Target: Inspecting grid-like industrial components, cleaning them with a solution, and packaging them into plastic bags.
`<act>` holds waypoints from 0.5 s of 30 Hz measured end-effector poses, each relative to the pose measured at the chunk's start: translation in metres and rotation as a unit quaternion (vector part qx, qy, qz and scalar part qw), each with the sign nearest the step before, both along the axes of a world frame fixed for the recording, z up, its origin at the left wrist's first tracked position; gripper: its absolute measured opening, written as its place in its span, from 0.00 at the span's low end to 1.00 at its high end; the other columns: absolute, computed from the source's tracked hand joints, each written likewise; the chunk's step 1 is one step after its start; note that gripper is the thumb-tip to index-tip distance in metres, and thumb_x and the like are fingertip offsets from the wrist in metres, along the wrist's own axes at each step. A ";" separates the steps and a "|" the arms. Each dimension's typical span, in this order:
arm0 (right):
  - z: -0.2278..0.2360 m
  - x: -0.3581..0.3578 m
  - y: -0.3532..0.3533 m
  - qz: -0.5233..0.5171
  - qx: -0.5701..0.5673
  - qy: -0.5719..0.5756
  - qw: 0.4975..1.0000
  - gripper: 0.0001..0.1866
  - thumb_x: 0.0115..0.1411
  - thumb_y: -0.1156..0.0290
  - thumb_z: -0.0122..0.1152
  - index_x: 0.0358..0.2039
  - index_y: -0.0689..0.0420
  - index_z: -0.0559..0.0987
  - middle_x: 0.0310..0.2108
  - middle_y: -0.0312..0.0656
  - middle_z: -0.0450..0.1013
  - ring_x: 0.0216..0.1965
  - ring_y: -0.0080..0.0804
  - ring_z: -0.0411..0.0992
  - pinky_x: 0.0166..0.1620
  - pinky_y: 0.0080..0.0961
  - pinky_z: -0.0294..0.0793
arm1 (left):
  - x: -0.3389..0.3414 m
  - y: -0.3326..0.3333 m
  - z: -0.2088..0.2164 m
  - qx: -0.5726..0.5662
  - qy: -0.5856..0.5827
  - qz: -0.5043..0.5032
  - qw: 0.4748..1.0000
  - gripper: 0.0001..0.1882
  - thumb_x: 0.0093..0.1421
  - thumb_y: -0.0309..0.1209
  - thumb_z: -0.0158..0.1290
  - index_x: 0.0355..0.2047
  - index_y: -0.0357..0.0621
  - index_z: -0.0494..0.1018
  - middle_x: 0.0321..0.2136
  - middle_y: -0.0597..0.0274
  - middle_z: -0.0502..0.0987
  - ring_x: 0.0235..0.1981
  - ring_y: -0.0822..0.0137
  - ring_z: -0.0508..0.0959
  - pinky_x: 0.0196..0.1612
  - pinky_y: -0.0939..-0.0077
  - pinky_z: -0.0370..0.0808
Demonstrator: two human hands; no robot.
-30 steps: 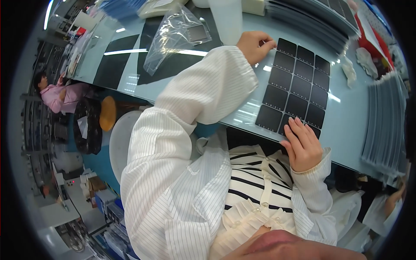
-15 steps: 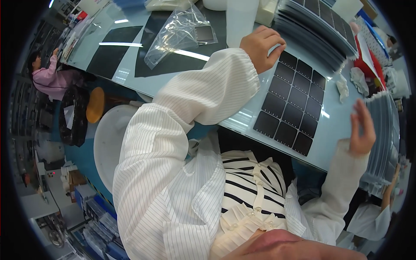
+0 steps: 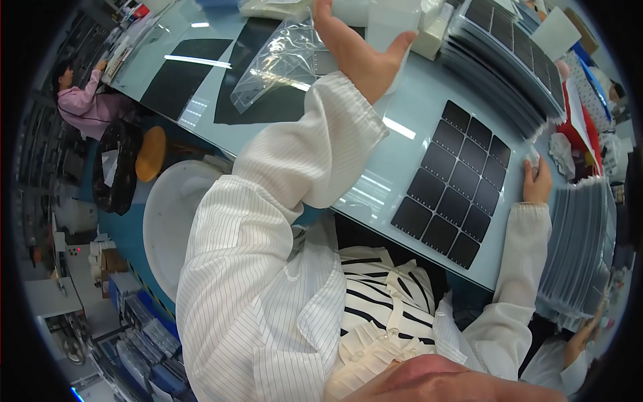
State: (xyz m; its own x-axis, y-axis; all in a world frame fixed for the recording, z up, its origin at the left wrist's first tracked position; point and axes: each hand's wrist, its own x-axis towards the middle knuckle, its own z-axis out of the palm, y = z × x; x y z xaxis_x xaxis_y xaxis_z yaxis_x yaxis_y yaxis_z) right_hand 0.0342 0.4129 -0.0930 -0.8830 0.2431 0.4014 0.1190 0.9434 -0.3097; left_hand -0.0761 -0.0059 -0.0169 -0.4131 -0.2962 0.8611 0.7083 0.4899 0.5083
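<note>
My left hand (image 3: 362,59) is stretched over the far part of the glass-topped table, thumb and fingers spread, holding nothing I can see. Beside it lie a clear plastic bag (image 3: 278,63) and a small dark square piece (image 3: 326,63). A translucent white container (image 3: 394,20) stands just beyond the thumb. At the right, my right hand (image 3: 537,183) is closed on a crumpled white tissue (image 3: 534,155). Between the two hands lies a sheet of dark, round-cornered squares (image 3: 452,181) in a grid, flat and touched by neither hand.
A tall stack of similar sheets (image 3: 502,63) rises at the back right, and another stack (image 3: 579,241) stands along the right edge. Two dark mats (image 3: 186,75) cover the left part of the table. A white round stool (image 3: 175,221) is below left; a person in pink (image 3: 90,100) sits farther off.
My left hand has moved from the grid sheet's far corner leftward and away, its fingers spreading. My right hand has come in to the crumpled tissue and closed on it.
</note>
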 end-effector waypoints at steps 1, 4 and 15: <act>0.002 0.001 -0.004 0.000 0.017 0.017 1.000 0.25 0.58 0.61 0.60 0.52 0.62 0.70 0.47 0.51 0.71 0.48 0.41 0.70 0.51 0.30 0.68 | -0.006 0.001 -0.005 0.076 -0.043 -0.073 0.994 0.54 0.39 0.33 0.70 0.58 0.30 0.46 0.54 0.42 0.52 0.56 0.49 0.57 0.60 0.61 0.54; 0.006 0.009 -0.004 -0.009 -0.001 0.037 0.999 0.24 0.56 0.63 0.61 0.51 0.61 0.72 0.46 0.48 0.72 0.48 0.40 0.70 0.50 0.29 0.68 | -0.003 0.007 -0.006 0.025 -0.130 -0.114 0.985 0.52 0.39 0.35 0.70 0.57 0.32 0.48 0.54 0.44 0.54 0.53 0.51 0.63 0.56 0.63 0.60; 0.025 0.018 -0.007 -0.060 -0.074 -0.014 0.995 0.21 0.51 0.66 0.67 0.46 0.56 0.77 0.41 0.42 0.74 0.37 0.30 0.75 0.41 0.25 0.73 | -0.007 0.013 -0.022 -0.012 -0.114 -0.157 0.981 0.45 0.41 0.33 0.68 0.55 0.36 0.53 0.46 0.42 0.69 0.47 0.48 0.72 0.48 0.63 0.70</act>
State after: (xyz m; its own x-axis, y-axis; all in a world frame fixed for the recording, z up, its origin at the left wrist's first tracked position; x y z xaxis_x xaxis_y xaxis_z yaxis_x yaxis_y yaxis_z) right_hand 0.0526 0.4062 -0.0677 -0.8539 0.4028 0.3296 0.2389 0.8660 -0.4393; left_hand -0.0834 0.0071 -0.0388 -0.6639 -0.1049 0.7404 0.6949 0.2794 0.6627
